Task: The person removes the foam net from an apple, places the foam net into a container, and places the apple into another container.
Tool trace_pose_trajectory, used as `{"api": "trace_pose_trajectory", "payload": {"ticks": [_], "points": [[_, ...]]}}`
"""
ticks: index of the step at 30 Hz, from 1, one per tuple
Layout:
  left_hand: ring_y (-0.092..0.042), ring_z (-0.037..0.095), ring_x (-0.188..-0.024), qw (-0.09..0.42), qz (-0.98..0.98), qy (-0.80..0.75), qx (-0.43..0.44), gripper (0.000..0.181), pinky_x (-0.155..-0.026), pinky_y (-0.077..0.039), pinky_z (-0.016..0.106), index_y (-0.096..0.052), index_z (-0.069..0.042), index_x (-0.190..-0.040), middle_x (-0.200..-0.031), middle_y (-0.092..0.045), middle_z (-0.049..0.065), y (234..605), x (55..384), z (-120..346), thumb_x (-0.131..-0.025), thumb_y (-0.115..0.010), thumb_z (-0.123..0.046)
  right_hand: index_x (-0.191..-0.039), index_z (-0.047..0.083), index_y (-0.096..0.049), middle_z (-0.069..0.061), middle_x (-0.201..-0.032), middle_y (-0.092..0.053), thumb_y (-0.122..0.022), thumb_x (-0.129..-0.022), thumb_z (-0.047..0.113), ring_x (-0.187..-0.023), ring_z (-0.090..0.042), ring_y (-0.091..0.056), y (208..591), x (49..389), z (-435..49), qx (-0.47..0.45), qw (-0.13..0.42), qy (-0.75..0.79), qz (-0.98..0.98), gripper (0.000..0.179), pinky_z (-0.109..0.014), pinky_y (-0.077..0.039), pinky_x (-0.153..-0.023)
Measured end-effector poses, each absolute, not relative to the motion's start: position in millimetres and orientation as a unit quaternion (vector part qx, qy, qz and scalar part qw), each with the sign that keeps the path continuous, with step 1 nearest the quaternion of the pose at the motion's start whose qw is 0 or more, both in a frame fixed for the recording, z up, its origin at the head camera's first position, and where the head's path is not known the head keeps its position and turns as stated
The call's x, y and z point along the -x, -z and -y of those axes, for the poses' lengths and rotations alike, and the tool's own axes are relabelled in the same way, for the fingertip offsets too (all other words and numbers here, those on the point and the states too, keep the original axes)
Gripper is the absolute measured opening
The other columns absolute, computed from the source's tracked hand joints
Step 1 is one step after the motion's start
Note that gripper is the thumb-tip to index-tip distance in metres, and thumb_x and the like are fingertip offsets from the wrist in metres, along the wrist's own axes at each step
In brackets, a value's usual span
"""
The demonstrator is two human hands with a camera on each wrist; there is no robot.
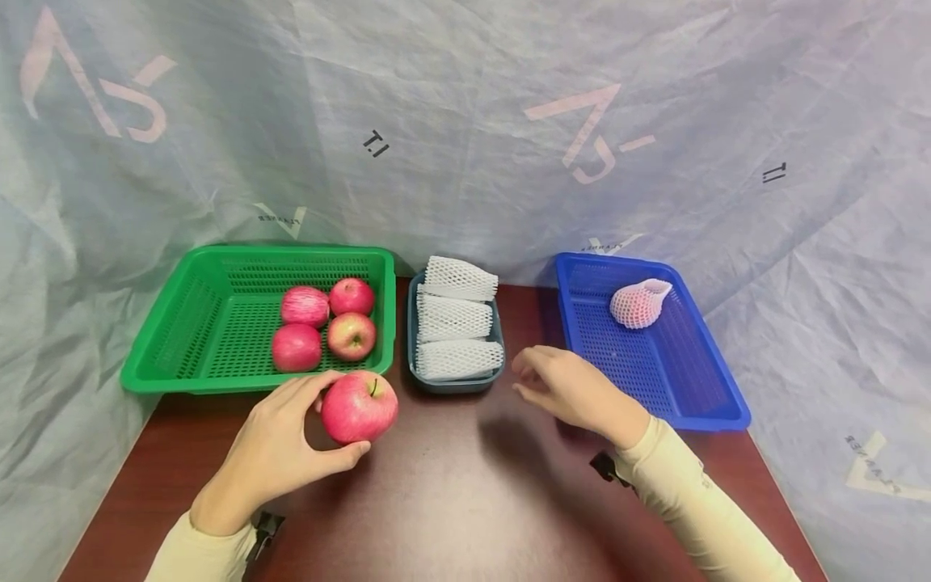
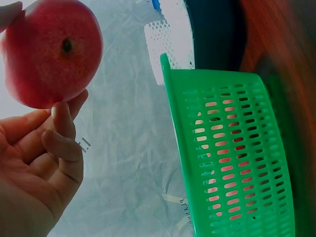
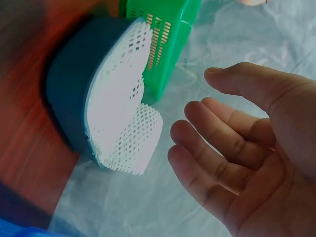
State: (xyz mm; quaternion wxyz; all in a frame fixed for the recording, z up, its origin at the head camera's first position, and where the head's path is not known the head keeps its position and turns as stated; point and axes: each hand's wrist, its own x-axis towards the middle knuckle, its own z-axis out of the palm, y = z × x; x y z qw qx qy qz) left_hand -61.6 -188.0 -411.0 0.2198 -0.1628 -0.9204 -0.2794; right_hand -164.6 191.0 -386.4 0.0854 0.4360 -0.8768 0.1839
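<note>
My left hand grips a red apple between thumb and fingers, above the table just in front of the green basket. In the left wrist view the same apple shows its blossom end. My right hand hovers between the small dark bin and the blue basket, holding nothing. Its fingers are loosely bent with the thumb apart, as the right wrist view shows the hand. White foam net sleeves lie stacked in the dark bin, nearest to the right hand.
Several red apples sit at the right side of the green basket. In the blue basket rests a netted apple. The brown table meets a grey cloth hanging behind the containers.
</note>
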Motion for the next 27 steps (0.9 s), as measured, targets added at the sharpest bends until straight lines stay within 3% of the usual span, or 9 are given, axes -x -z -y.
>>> {"api": "trace_pose_trajectory", "payload": {"ticks": [7, 15, 22, 27], "points": [[-0.054, 0.009, -0.088, 0.221, 0.922, 0.274, 0.162, 0.076, -0.07, -0.049, 0.041, -0.063, -0.019, -0.123, -0.101, -0.061, -0.008, 410.0, 63.8, 188.7, -0.058, -0.092, -0.046, -0.102, 0.006, -0.065, -0.002, -0.09, -0.066, -0.078, -0.085, 0.014, -0.082, -0.013, -0.066, 387.7, 156.6, -191.0, -0.419, 0.087, -0.174, 0.887, 0.023, -0.032, -0.055, -0.072], [-0.059, 0.021, -0.092, 0.21, 0.936, 0.244, 0.142, 0.078, -0.072, -0.05, 0.049, -0.064, -0.013, -0.123, -0.103, -0.064, 0.004, 394.8, 78.0, 208.9, -0.059, -0.091, -0.05, -0.101, 0.005, -0.065, -0.002, -0.09, -0.066, -0.079, -0.085, 0.017, -0.082, -0.013, -0.065, 392.5, 152.7, -191.4, -0.418, 0.076, -0.164, 0.89, 0.024, -0.032, -0.055, -0.072], [-0.057, 0.038, -0.102, 0.129, 0.962, 0.224, 0.088, 0.08, -0.079, -0.046, 0.061, -0.061, -0.004, -0.126, -0.117, -0.064, 0.019, 367.2, 121.6, 261.3, -0.072, -0.083, -0.059, -0.102, 0.009, -0.065, 0.001, -0.091, -0.066, -0.078, -0.087, 0.02, -0.083, -0.012, -0.066, 396.5, 147.8, -194.9, -0.399, 0.064, -0.159, 0.901, 0.023, -0.032, -0.055, -0.072], [-0.061, 0.039, -0.095, 0.078, 0.974, 0.208, 0.055, 0.088, -0.078, -0.049, 0.06, -0.057, 0.003, -0.128, -0.11, -0.066, 0.022, 364.4, 164.1, 301.8, -0.076, -0.076, -0.065, -0.103, 0.01, -0.063, 0.002, -0.089, -0.065, -0.077, -0.088, 0.02, -0.082, -0.011, -0.065, 404.0, 146.0, -197.6, -0.4, 0.054, -0.159, 0.901, 0.022, -0.032, -0.054, -0.071]]}}
